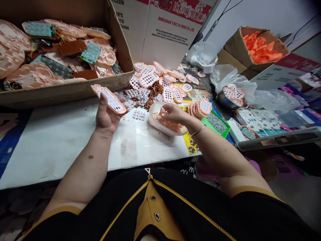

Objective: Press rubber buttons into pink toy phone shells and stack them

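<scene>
My left hand (106, 113) is closed round a pink plastic shell with rows of holes (109, 98), held tilted above the white board (62, 140). My right hand (173, 113) reaches into a clear tub of small pink pieces (167, 125), fingers bent down among the pieces; what they pinch is hidden. A bangle sits on that wrist. A pile of pink shells (163, 80) and grey keypad sheets (136, 95) lies just beyond both hands.
A big cardboard box (62, 88) of pink shells and circuit boards stands at the far left. A stack of shells (200, 107) rests on a green tray (218, 122) on the right. Behind are plastic bags (238, 80) and a box of orange parts (260, 48).
</scene>
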Demonstrator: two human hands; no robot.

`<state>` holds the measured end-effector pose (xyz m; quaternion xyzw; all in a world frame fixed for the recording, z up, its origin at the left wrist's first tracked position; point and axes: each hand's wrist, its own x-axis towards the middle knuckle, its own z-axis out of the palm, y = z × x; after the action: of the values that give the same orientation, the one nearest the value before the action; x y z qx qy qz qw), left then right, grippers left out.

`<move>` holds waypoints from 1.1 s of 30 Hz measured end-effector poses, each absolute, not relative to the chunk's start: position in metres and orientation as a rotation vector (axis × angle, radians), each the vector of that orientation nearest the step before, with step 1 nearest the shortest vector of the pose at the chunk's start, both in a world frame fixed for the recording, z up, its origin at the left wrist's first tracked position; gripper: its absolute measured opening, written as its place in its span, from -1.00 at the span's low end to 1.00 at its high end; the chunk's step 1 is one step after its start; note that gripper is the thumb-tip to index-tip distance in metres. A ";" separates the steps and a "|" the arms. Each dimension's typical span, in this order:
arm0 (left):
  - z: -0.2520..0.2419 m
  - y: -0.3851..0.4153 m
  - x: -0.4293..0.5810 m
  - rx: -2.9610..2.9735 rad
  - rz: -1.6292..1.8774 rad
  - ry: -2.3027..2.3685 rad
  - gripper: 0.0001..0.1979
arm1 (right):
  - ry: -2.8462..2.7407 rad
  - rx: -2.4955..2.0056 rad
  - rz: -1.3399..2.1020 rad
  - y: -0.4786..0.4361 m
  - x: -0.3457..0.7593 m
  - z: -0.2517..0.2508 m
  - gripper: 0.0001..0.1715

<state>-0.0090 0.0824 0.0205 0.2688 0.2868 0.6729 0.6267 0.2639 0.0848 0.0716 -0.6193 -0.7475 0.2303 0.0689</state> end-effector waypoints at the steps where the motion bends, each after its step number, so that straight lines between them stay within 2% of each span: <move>1: 0.020 0.083 -0.009 0.615 1.545 0.653 -0.32 | -2.156 -1.875 0.770 0.085 0.263 0.075 -0.85; 8: 0.019 0.085 -0.010 0.550 1.595 0.658 -0.26 | -1.783 -1.811 0.968 0.090 0.239 0.104 -0.76; 13: 0.023 0.086 -0.015 0.587 1.677 0.638 -0.24 | -1.932 -1.518 1.145 0.093 0.188 0.118 -0.75; 18: 0.029 0.085 -0.020 0.620 1.743 0.586 -0.23 | -2.186 -1.592 1.223 0.093 0.137 0.105 -0.74; 21: 0.030 0.083 -0.019 0.622 1.753 0.585 -0.31 | -2.485 -1.652 1.058 0.098 0.122 0.085 -0.71; 25: 0.030 0.082 -0.017 0.657 1.715 0.642 -0.42 | -2.899 -1.583 0.460 0.106 0.118 0.063 -0.67; 27: 0.030 0.082 -0.016 0.626 1.690 0.661 -0.44 | -2.969 -1.594 0.285 0.106 0.122 0.061 -0.62; 31: 0.030 0.085 -0.017 0.538 1.681 0.666 -0.44 | -2.920 -1.547 0.214 0.103 0.133 0.071 -0.52; 33: 0.028 0.087 -0.017 0.515 1.677 0.661 -0.43 | -2.829 -1.532 0.219 0.101 0.139 0.079 -0.58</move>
<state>-0.0174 0.0869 0.0277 0.2216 0.2843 0.7210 0.5918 0.1390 0.1015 0.0787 -0.4748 -0.8765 0.0678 -0.0416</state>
